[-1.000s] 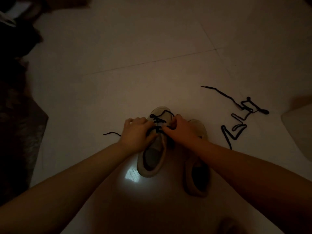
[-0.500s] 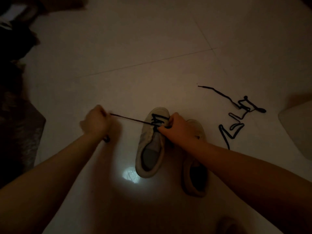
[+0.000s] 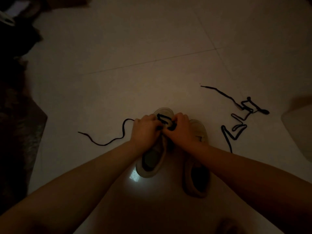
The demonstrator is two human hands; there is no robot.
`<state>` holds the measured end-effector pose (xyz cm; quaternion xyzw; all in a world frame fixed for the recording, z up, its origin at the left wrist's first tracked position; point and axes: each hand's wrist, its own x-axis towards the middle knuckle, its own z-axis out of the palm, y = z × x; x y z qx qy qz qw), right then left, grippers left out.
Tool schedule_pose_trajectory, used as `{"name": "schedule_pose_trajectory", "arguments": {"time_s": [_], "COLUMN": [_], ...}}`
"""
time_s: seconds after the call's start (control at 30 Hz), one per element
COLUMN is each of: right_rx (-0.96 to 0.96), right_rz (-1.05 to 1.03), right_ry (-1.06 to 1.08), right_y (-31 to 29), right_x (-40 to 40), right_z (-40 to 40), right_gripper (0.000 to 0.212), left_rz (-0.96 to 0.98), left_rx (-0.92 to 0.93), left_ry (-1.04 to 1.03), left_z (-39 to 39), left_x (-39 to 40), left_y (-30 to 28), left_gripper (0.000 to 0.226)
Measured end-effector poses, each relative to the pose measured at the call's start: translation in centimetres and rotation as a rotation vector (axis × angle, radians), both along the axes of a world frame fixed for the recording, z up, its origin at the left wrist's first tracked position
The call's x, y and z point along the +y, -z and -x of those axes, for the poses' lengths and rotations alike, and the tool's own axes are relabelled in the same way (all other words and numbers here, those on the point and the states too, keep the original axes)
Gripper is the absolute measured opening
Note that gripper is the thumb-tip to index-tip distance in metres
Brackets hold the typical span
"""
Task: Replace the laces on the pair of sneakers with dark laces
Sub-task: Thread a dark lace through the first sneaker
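Two light-coloured sneakers are sitting side by side on the pale tiled floor, toes pointing away from the person. Both hands are meeting over the front half of the left sneaker (image 3: 152, 159). The left hand (image 3: 145, 130) is curling over the sneaker's left side, its fingers bent in toward the eyelets, and the right hand (image 3: 180, 130) is curling over the right side in the same way; the fingertips of both are bunching together at the dark lace (image 3: 164, 119) that is crossing the tongue area in a few rows just beyond the knuckles. In the dim light it is not possible to tell exactly which strand each hand is pinching, though both are closing on the lace at the eyelets. A loose tail of this lace (image 3: 109, 142) is trailing out from beneath the left hand and snaking across the floor toward the left. The right sneaker (image 3: 196, 179) is lying just beside the first, under the right forearm, showing no lace. A second dark lace (image 3: 236, 129) is lying in loose zigzags on the floor well to the right of the hands, untouched.
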<state>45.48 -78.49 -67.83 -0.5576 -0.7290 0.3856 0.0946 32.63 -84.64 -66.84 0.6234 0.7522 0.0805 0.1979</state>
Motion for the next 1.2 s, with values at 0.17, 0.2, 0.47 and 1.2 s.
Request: {"name": "schedule_pose_trajectory", "arguments": {"time_s": [0.17, 0.2, 0.47, 1.2], "right_rx": [0.021, 0.023, 0.008, 0.021], "right_rz": [0.012, 0.013, 0.024, 0.075], "right_ry": [0.011, 0.010, -0.013, 0.014], "right_y": [-0.1, -0.1, -0.6, 0.7], "right_x": [-0.1, -0.1, 0.2, -0.1], "right_z": [0.0, 0.0, 0.1, -0.3], "right_gripper": [0.040, 0.040, 0.047, 0.047], "left_rz": [0.044, 0.066, 0.030, -0.033], "left_rx": [-0.045, -0.079, -0.271, -0.147], "left_ry": [-0.100, -0.118, -0.326, -0.169], "left_z": [-0.6, -0.6, 1.7, 1.1], "left_x": [1.0, 1.2, 1.2, 0.1], "left_y": [0.2, 0.3, -0.4, 0.4], "left_gripper": [0.028, 0.028, 0.011, 0.018]}}
